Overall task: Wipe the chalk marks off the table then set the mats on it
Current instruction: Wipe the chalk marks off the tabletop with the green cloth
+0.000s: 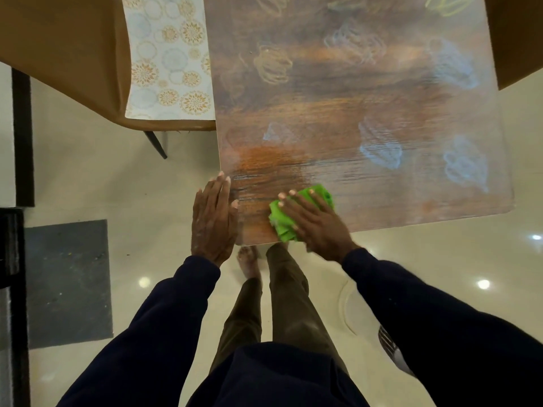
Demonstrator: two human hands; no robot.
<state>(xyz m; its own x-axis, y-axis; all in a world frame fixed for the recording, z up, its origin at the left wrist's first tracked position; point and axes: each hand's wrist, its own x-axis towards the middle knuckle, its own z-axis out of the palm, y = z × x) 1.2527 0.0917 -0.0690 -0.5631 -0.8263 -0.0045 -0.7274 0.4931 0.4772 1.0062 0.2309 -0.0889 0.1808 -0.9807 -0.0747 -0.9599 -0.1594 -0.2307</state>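
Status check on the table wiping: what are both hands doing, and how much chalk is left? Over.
Left hand flat on table edge. Right hand presses green cloth near corner. Chalk marks across the rest. Mat on chair.

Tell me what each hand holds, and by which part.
Neither hand grips anything. The right hand presses flat on top of the bunched green cloth on the table; the left hand lies flat at its left edge.
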